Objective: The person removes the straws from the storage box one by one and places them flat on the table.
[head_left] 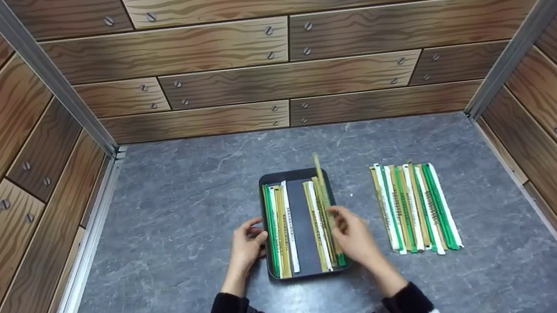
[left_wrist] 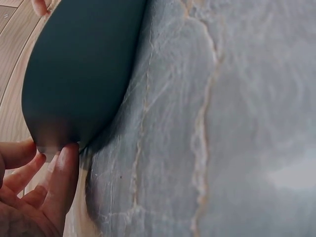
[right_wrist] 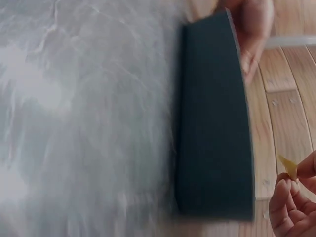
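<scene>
Wood-patterned panels wall in a grey marbled worktop on its far side and at both flanks. Near the middle lies a dark tray, with one bundle of slim wrapped straws along its left wall and another bundle along its right, a bare strip between them. Well apart to the right, a row of loose straws, green, white and yellow, lies on the worktop itself.

To lay the yellow straw well, I would first bring its far end back within the rim (it reaches past it in the head view), line it up with the right bundle, and then lower it flat along its whole length. A light grip should be enough, since the wrapper looks easy to crease; brushing the neighbours askew seems the likeliest slip.

The right hand is nearly closed, thumb and fingertips pinching that straw over the tray's right edge; the right wrist view shows a yellow tip poking from the pinch. The left hand, fingers bent and thumb only slightly apart from them, grips the tray's left side, which should help steady it.
</scene>
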`<state>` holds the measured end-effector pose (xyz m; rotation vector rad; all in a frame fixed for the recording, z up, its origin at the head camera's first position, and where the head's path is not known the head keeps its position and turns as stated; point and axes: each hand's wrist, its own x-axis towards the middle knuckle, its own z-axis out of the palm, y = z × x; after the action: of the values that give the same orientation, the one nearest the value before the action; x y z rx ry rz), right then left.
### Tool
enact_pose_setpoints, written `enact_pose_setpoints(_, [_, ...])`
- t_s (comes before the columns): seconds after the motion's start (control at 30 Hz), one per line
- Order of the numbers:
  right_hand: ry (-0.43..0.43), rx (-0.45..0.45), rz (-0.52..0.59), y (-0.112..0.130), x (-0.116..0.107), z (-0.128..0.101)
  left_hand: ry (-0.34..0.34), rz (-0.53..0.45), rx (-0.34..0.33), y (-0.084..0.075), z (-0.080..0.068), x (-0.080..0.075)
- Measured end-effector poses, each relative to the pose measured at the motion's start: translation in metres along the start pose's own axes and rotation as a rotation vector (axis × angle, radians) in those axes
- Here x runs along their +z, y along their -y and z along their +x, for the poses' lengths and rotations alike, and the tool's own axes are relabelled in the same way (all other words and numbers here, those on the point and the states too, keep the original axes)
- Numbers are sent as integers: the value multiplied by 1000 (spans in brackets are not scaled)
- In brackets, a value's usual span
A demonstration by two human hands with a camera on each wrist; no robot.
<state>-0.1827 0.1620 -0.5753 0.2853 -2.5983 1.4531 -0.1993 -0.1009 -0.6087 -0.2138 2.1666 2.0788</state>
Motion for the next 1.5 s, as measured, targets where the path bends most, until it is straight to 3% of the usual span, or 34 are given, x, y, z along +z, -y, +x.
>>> enact_pose_setpoints(0.33, [-149,132,-110,-31,-60,-11,-11,10,-8,2,1,0])
enact_pose_setpoints(0.63, [-235,195,-249,-59,-93,-21,-16,28,-17,0,0,0])
enact_pose_setpoints(1.03, [-249,267,-362,-79,-105,-25,-7,37,4,1,0,1])
enact_pose_setpoints(1.3, [-152,359,-365,-82,-107,-22,-5,25,10,1,-1,-1])
enact_pose_setpoints(1.5, [-141,363,-367,-83,-108,-19,-12,23,-6,0,0,1])
